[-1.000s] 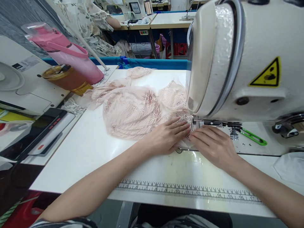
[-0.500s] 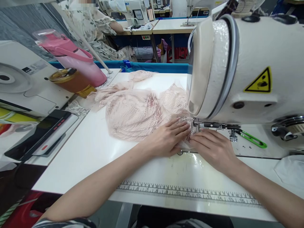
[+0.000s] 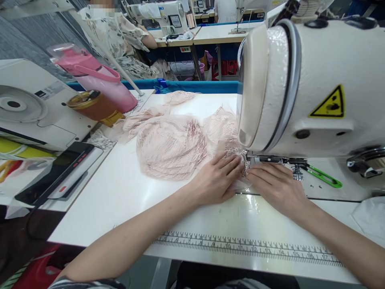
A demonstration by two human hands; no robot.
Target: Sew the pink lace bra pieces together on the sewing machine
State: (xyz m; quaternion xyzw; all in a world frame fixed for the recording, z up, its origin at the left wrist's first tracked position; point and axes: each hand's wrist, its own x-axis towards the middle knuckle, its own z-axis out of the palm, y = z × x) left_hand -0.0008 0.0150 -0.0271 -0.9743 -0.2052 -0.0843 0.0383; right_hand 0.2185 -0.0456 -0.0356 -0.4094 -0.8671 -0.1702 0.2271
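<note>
Pale pink lace fabric (image 3: pixel 171 148) lies bunched on the white sewing table, its right end running under the head of a sewing machine (image 3: pixel 270 88). My left hand (image 3: pixel 218 176) rests flat on the lace, fingers stretched out toward the presser foot (image 3: pixel 249 157). On the near side of the foot, my right hand (image 3: pixel 275 182) has its fingers together, pinching the fabric's edge; the fingertips are partly hidden. Thread snips with a green handle (image 3: pixel 325 176) lie on the machine bed, just right of my right hand.
A ruler strip (image 3: pixel 240 247) runs along the table's front edge. At left are a pink bottle (image 3: pixel 102 84), a brown cup (image 3: pixel 93 105), a black device (image 3: pixel 57 172) and another machine (image 3: pixel 39 104). White cloth (image 3: pixel 369 216) lies at right. A person (image 3: pixel 117 36) sits behind.
My right hand has shifted slightly right and closer to the presser foot. My left hand stays on the lace, barely moved. The view has turned a little.
</note>
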